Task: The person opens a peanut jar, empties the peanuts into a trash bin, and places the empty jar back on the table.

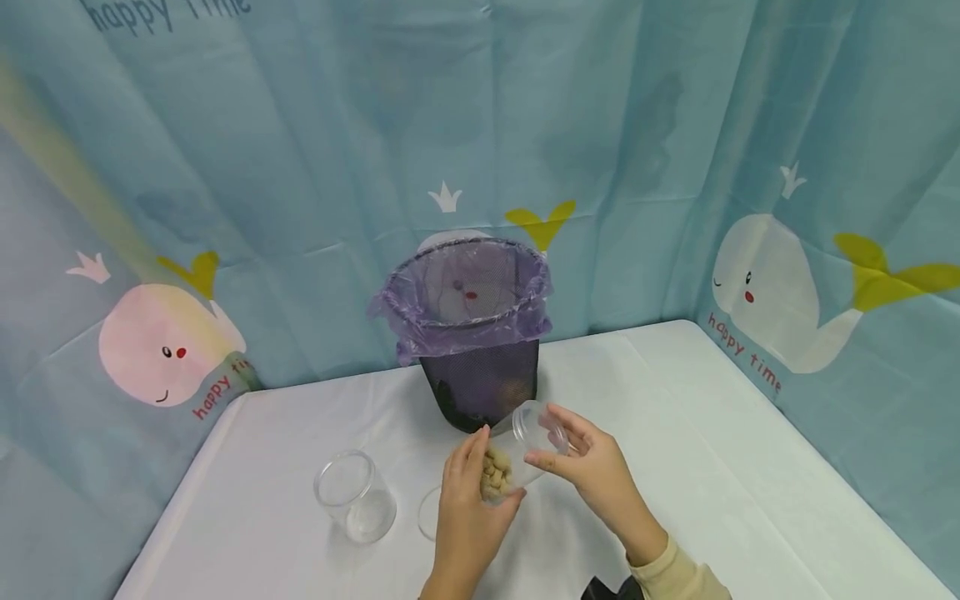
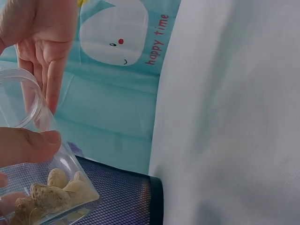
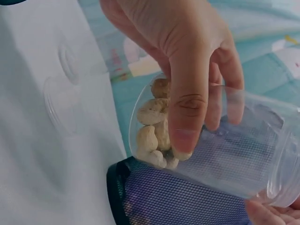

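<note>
My left hand (image 1: 476,508) grips a clear plastic jar (image 3: 234,136), which is tilted on its side in front of the bin. Beige lumps that look like unshelled peanuts (image 3: 153,111) lie gathered at the jar's bottom end. In the right wrist view the left thumb presses along the jar wall over them. My right hand (image 1: 592,458) is at the jar's uncapped mouth, thumb and fingers spread around the rim. From the left wrist view the right palm (image 2: 49,42) shows, its fingers stretched out straight behind the rim.
A black mesh bin (image 1: 480,375) with a purple liner bag (image 1: 465,337) stands behind the hands. Another clear jar (image 1: 356,496) is upright to the left, and a thin clear ring-shaped edge (image 1: 425,512) shows beside my left hand. Printed blue curtains (image 1: 600,125) enclose the white table (image 1: 735,467).
</note>
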The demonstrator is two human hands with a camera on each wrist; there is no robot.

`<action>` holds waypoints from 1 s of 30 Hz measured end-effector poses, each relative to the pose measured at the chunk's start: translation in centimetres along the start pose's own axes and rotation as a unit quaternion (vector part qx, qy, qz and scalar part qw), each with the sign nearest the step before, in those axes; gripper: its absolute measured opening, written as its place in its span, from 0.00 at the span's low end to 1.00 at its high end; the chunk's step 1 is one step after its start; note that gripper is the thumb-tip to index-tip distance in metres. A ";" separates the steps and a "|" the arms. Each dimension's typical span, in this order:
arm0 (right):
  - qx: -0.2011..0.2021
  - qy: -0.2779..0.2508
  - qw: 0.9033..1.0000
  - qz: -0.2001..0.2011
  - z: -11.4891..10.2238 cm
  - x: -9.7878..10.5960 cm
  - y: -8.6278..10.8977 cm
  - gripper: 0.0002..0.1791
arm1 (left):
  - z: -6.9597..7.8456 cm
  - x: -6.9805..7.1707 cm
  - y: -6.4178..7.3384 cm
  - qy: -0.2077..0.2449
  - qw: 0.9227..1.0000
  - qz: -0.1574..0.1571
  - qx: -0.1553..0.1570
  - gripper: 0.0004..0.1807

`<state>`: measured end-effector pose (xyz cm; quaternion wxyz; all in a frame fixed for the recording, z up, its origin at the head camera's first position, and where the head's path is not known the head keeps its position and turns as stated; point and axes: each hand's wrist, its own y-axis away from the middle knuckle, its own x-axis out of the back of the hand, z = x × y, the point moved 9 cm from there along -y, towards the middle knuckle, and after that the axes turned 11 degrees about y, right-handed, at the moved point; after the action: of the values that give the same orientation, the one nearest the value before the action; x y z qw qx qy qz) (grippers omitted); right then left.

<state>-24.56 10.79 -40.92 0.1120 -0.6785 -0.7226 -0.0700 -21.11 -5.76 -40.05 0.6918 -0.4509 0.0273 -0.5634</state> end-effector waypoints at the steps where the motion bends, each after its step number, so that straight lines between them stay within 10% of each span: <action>1: 0.005 0.003 1.000 0.001 -0.1 0.1 0.0 0.41 | 0.1 0.1 -0.1 -0.001 1.000 0.003 -0.003 0.56; 19: 0.065 0.025 0.998 -0.010 -1.0 0.7 0.2 0.39 | 1.0 1.0 -0.4 0.005 0.999 0.032 -0.028 0.56; 30: 0.100 0.056 0.992 -0.044 -1.6 0.8 0.3 0.39 | 0.4 0.7 0.0 0.042 0.998 -0.014 0.038 0.53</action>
<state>-24.24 11.17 -39.19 0.2163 -0.6266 -0.7476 -0.0405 -20.59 -6.04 -39.51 0.6986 -0.4002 0.0282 -0.5925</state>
